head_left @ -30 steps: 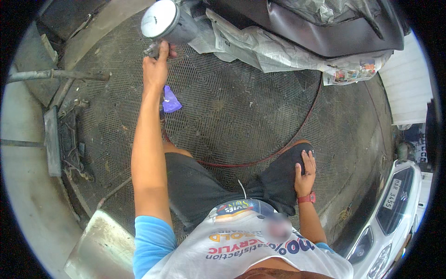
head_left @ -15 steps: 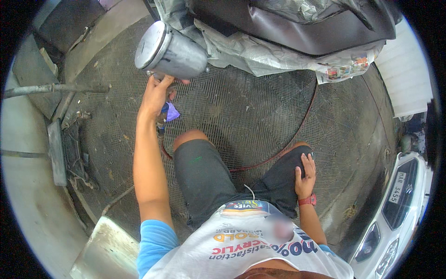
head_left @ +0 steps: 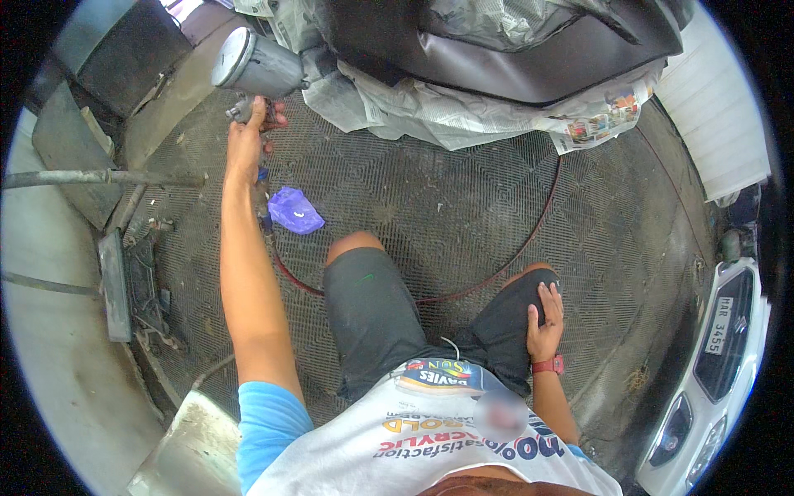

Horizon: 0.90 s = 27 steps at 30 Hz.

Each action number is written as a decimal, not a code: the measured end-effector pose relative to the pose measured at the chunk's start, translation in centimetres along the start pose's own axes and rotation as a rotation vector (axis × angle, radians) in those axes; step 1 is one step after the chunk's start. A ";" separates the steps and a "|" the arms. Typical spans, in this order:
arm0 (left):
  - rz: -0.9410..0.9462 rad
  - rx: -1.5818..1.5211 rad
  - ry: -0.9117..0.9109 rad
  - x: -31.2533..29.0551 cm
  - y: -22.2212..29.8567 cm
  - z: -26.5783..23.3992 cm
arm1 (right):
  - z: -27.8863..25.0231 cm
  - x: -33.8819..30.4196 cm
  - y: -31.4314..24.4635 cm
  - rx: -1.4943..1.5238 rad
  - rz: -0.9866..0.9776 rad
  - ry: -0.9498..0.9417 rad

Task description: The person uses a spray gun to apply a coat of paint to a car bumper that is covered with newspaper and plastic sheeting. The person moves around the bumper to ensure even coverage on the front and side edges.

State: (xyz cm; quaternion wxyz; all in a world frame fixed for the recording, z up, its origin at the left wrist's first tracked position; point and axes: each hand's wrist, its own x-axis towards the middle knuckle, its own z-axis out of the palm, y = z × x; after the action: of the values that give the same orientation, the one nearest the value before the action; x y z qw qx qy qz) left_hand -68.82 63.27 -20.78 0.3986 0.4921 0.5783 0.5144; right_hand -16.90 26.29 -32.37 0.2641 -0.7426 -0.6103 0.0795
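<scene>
Toward the upper left, our left hand (head_left: 246,142) grasps a grey spray gun (head_left: 266,66) just beneath its cup, the thumb lying up against the gun's body and the fingers curled around the far side; we cannot tell whether the trigger is pressed. Our left forearm (head_left: 240,240) reaches away from us almost straight, and the cup tips over with its pale lid facing left. Next to the cup, newspaper (head_left: 463,124) skirts a dark, glossy panel (head_left: 504,70). Just right of that forearm we see a crumpled purple plastic piece (head_left: 295,212), and a red hose (head_left: 549,207) curves across the ribbed floor (head_left: 413,198). Our right hand (head_left: 546,321) grasps nothing: it rests palm down near the knee on our dark shorts (head_left: 372,322), fingers extended and slightly parted, a red watch (head_left: 547,364) at the wrist.
</scene>
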 end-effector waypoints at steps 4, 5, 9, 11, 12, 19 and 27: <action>0.084 0.057 0.132 0.9 -0.3 -0.6 | 0.1 -0.1 0.0 0.003 -0.004 0.014; 0.103 0.070 0.144 0.9 -0.4 -0.6 | 0.2 -0.1 0.0 0.010 -0.006 0.016; 0.116 0.097 0.114 -1.0 0.6 0.9 | 0.1 -0.2 0.3 0.007 -0.026 0.019; 0.091 0.052 0.009 -2.8 1.6 1.6 | 0.1 -0.1 0.2 0.016 -0.027 0.018; 0.073 0.031 -0.031 -3.9 2.3 1.9 | 0.2 0.0 0.1 0.016 -0.027 0.015; 0.022 -0.152 -0.332 -6.3 4.1 3.3 | 0.3 0.2 0.0 0.008 -0.038 0.014; 0.074 -0.052 -0.132 -1.0 4.6 1.7 | -0.1 -0.3 0.2 0.018 -0.023 0.042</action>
State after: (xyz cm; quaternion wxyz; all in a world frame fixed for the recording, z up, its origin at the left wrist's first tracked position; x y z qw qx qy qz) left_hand -66.27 62.56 -16.51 0.4292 0.5355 0.5187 0.5099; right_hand -16.72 25.96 -32.46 0.2845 -0.7346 -0.6124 0.0665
